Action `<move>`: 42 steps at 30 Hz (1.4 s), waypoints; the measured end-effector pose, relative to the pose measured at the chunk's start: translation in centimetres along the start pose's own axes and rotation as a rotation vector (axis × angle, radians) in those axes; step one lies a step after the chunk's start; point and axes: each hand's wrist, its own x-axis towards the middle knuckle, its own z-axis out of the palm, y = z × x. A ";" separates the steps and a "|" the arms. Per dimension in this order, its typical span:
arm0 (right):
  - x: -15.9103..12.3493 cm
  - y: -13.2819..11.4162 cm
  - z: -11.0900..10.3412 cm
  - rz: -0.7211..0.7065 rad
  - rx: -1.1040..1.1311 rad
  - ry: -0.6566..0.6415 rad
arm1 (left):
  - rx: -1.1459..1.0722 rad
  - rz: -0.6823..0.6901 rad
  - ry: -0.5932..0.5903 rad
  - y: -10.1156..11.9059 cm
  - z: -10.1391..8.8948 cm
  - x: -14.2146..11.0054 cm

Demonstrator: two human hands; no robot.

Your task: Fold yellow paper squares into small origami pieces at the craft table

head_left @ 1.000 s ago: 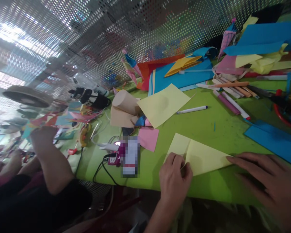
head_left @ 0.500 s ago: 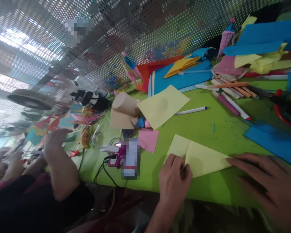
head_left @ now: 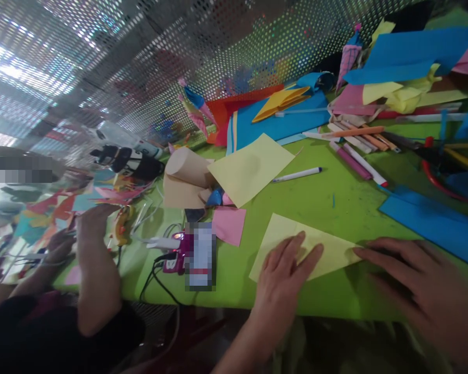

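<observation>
A pale yellow sheet of paper (head_left: 333, 250) lies near the front edge of the green table, narrowing to a point on its right. Across its left half my left hand (head_left: 283, 272) rests palm down with the fingers stretched out, covering part of the sheet. My right hand (head_left: 421, 275) touches the right tip with its index finger; its fingers are extended and loosely apart. Behind the hands lie a second yellow sheet (head_left: 251, 169), a white marker with a dark cap (head_left: 297, 174) and a small pink paper square (head_left: 229, 226).
A phone (head_left: 200, 257) and a purple power strip (head_left: 175, 254) with cables lie to the left. Blue paper (head_left: 432, 223), several markers and pencils lie at right. A roll of beige paper (head_left: 189, 166) stands behind. At far left, another person's arm (head_left: 95, 270) leans on the table.
My left hand has gone from curled fingers at a raised fold to lying flat on the sheet, and the fold is now pressed down. My right hand stays at the tip. The view has shifted slightly.
</observation>
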 end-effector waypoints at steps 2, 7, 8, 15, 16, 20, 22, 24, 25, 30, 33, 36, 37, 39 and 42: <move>0.1 -0.2 -0.1 0.007 0.009 -0.003 | -0.065 0.105 -0.109 -0.3 0.0 0.3; 0.4 -0.6 -0.4 0.020 0.041 -0.003 | -0.113 0.126 -0.212 -0.8 0.0 0.5; 0.4 -0.6 -0.6 0.022 0.052 0.002 | -0.116 0.128 -0.212 -0.8 0.0 0.4; 0.0 -1.1 -1.7 -0.051 0.121 0.113 | -0.104 0.142 -0.162 -0.4 0.2 0.2; 0.0 -1.2 -1.7 -0.056 0.123 0.124 | -0.100 0.150 -0.159 -0.4 0.2 0.2; -0.3 -1.3 -1.8 -0.093 0.110 0.144 | -0.084 0.169 -0.186 -0.4 0.1 0.3; -0.4 -1.4 -1.8 -0.116 0.096 0.114 | -0.070 0.171 -0.210 -0.4 0.0 0.4; -0.3 -1.4 -1.8 -0.149 0.086 0.058 | -0.057 0.172 -0.235 -0.4 0.0 0.4; -0.2 -1.4 -1.8 -0.172 0.080 0.032 | -0.053 0.172 -0.244 -0.4 0.0 0.4; 0.2 -1.5 -1.6 -0.210 0.042 -0.020 | -0.048 0.175 -0.246 -0.4 0.0 0.2; 0.2 -1.5 -1.6 -0.200 0.049 -0.005 | -0.048 0.170 -0.245 -0.5 0.0 0.2; 0.1 -1.6 -1.7 -0.204 0.048 -0.001 | -0.048 0.175 -0.246 -0.5 0.0 0.2; 0.0 -1.6 -1.7 -0.203 0.042 -0.003 | -0.047 0.179 -0.243 -0.6 0.0 0.3; -0.1 -1.7 -1.7 -0.198 0.030 -0.003 | -0.041 0.187 -0.237 -0.6 0.0 0.3; -0.1 -1.8 -1.6 -0.188 0.035 0.010 | -0.022 0.192 -0.239 -0.8 0.1 0.3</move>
